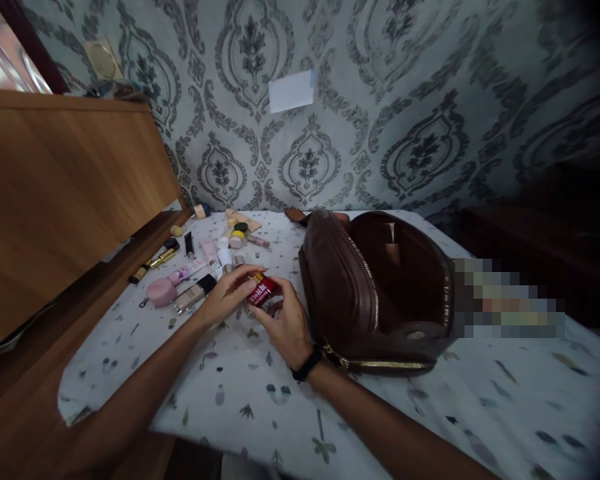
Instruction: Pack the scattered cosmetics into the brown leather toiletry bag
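Note:
Between my two hands is a small red cosmetic container (261, 292) with white lettering and a bit of yellow on top; my fingers cover its ends. My left hand (233, 293) grips it from the left, fingers over the top. From the right, my right hand (290, 323), with a black band at the wrist, closes thumb and fingers around it. Just right of it stands a brown leather bag (340, 280), unzipped and gaping, with a tube (393, 248) upright inside. Left of my hands lie a foundation bottle (193, 297) with a black cap and a round pink item (161, 292).
More cosmetics are spread behind my hands, among them a yellow-banded jar (237, 239), a pink tube (209, 251) and a black tube (189, 245). A wooden panel (70, 200) borders the left side. The patterned cloth (250, 400) runs back to the papered wall (307, 160).

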{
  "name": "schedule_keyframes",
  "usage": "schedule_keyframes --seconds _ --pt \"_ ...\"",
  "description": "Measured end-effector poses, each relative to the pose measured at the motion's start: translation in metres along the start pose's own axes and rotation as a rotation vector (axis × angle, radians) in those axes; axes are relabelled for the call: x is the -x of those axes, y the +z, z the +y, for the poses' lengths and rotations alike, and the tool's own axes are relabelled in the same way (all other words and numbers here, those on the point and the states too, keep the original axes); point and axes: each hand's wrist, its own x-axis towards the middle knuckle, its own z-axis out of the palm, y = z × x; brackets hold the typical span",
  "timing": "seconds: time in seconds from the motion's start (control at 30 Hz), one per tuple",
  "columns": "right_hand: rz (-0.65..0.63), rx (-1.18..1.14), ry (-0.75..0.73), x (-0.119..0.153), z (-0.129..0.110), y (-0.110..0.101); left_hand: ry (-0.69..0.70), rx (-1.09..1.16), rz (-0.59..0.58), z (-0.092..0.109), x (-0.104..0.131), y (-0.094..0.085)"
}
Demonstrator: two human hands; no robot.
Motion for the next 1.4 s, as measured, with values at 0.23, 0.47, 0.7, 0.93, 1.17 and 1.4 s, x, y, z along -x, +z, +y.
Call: schedule_keyframes --seconds 0.23,0.47,0.7,0.93,1.17,1.4 --pt "0.019 0.002 -0.029 0.001 0.003 0.001 0.016 0.035 0.008 -0.003 0.0 0.0" --pt "0.023 0.015 -0.021 0.001 0.002 0.001 -0.008 0.081 0.019 -0.005 0.0 0.001" --pt "0.01 0.02 -0.053 0.0 0.0 0.0 -0.016 0.045 0.041 0.004 0.002 0.0" --pt "-0.002 -0.04 -0.058 0.0 0.001 -0.001 0.023 0.052 0.028 0.008 0.003 -0.002" --pt "-0.002 -0.075 -0.049 -0.002 -0.001 -0.002 0.026 0.093 0.049 0.003 0.001 -0.002" --pt "-0.008 -0.105 -0.031 -0.002 -0.002 -0.001 -0.041 0.131 -0.081 0.011 0.002 -0.009"
